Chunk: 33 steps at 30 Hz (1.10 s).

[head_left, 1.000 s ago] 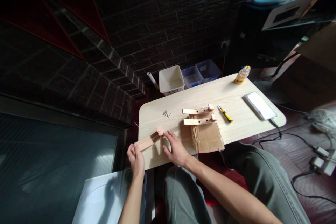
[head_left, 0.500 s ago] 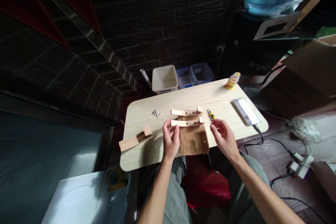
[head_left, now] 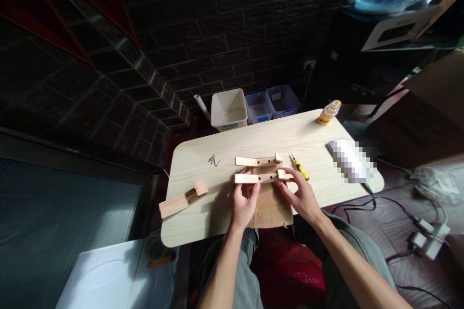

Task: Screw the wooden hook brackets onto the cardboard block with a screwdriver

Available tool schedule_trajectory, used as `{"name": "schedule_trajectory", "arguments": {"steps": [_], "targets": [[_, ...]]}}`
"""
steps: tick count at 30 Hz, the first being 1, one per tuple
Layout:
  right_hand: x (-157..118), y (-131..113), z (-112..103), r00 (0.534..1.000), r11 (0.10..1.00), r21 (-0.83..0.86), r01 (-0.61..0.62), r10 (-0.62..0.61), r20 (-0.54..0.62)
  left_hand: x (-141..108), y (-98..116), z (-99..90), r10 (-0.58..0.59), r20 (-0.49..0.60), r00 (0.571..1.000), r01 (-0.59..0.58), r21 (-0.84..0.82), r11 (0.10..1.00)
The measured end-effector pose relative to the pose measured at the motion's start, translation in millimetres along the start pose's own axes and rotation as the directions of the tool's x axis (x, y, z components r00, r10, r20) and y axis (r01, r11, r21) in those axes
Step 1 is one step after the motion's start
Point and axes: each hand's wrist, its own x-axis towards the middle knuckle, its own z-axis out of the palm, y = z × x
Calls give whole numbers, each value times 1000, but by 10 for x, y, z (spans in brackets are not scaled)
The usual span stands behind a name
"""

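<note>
My left hand (head_left: 245, 206) grips the nearer notched wooden piece (head_left: 247, 178) by its left part, thumb in front and fingers behind. My right hand (head_left: 303, 199) closes round the block at that piece's right end. Something small and pale shows between its fingers, too small to name. Behind lies a second similar wooden piece (head_left: 246, 161), with dark holes. Both rest over a brown cardboard piece (head_left: 271, 212) at the table's front edge. A yellow and black screwdriver (head_left: 300, 169) lies to the right of them.
On the table (head_left: 203, 154) are several dark screws (head_left: 213, 159), more joined wooden pieces (head_left: 181, 203), a yellow-capped clear bottle (head_left: 329, 113) and a blurred-out phone (head_left: 350, 161) with a cable. Behind the table stand a white bin (head_left: 229, 111) and two bluish bins (head_left: 259, 106).
My right hand has moved left from beside the cardboard to the right end of the nearer wooden piece. My left hand has closed on that piece. The view has shifted slightly.
</note>
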Motion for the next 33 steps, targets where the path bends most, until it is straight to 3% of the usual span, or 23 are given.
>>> {"name": "schedule_trajectory", "arguments": {"steps": [5, 14, 18, 25, 33], "targets": [[17, 35, -4, 1000, 999, -32, 8, -7, 8, 25, 24, 24, -36, 45, 998, 37, -31, 999], [51, 25, -50, 996, 998, -23, -53, 54, 77, 103, -38, -22, -32, 95, 995, 21, 116, 993], [102, 39, -38, 998, 998, -56, 10, -6, 63, 142, -56, -6, -55, 114, 992, 40, 130, 991], [178, 61, -75, 990, 999, -30, -19, 23, 136, 145, -73, -17, -108, 133, 985, 94, 112, 989], [233, 53, -104, 981, 999, 9, -41, 39, 190, 117, -78, -59, -65, 186, 980, 8, 289, 957]]}}
